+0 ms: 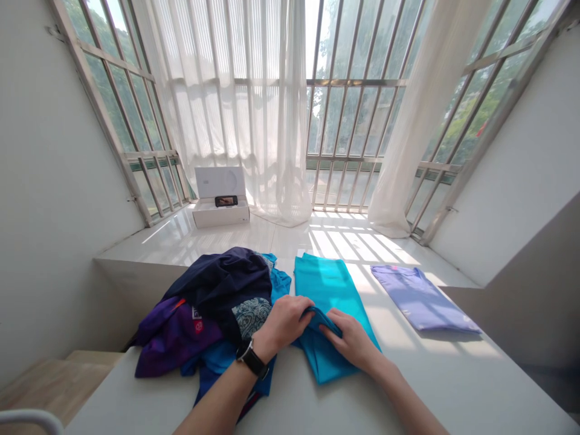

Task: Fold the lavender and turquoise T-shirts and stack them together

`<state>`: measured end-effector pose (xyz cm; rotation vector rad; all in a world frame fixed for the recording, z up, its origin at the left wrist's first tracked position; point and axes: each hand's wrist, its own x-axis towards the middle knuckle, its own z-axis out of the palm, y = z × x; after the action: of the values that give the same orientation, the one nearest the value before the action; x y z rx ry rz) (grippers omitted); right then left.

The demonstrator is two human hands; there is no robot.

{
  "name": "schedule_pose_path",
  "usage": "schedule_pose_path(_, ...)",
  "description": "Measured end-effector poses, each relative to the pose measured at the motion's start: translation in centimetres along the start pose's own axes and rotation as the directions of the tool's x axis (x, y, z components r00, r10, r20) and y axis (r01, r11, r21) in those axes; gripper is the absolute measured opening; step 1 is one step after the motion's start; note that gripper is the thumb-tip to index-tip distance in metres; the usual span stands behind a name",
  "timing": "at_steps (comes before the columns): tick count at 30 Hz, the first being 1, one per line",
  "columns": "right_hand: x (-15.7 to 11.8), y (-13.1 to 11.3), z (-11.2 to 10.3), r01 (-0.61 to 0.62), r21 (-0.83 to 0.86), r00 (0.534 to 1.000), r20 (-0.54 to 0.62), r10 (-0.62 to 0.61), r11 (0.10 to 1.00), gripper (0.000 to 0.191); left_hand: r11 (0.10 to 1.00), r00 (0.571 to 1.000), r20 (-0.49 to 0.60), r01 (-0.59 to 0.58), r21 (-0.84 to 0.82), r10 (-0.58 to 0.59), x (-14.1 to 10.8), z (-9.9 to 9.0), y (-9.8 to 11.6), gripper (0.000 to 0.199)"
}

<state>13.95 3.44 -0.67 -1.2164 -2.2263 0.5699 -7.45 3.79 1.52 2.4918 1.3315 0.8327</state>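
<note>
While the left hand and right hand pinch a turned-over edge of the teal shirt, mid-fold, a folded lilac shirt lies right of it: done. Heap of clothes left of it: unfolded, remaining.

White table bearing piled clothes, teal shirt, lavender shirt
</note>
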Motion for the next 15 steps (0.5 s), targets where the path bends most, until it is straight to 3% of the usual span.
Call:
schedule_pose_path(4,0.4,0.6,-0.2,-0.106,0.142,0.992,-0.050,0.114,0.984,0.038,0.999,0.996,-0.092,0.010,0.032,-0.007,0.1,-1.1,0.8,0.006)
schedule_pose_path(7,0.8,1.2,-0.5,-0.154,0.290,0.982,-0.064,0.179,0.945,0.041,0.998,0.994,0.092,-0.053,-0.044,0.057,-0.2,-2.0,1.2,0.010)
schedule_pose_path(11,1.1,1.5,-1.0,-0.180,0.399,0.965,-0.104,0.239,0.899,0.045,0.981,0.888,0.424,-0.128,-0.148,0.179,-0.7,-1.9,1.4,0.009)
schedule_pose_path(13,1.2,1.5,-1.3,-0.201,0.458,0.956,-0.100,0.275,0.866,0.047,0.980,0.855,0.485,-0.123,-0.156,0.184,-0.8,-1.6,1.2,0.012)
schedule_pose_path(15,1.2,1.3,-1.6,-0.229,0.519,0.945,-0.086,0.317,0.823,0.048,0.983,0.851,0.497,-0.107,-0.151,0.169,-0.8,-1.6,1.0,0.016)
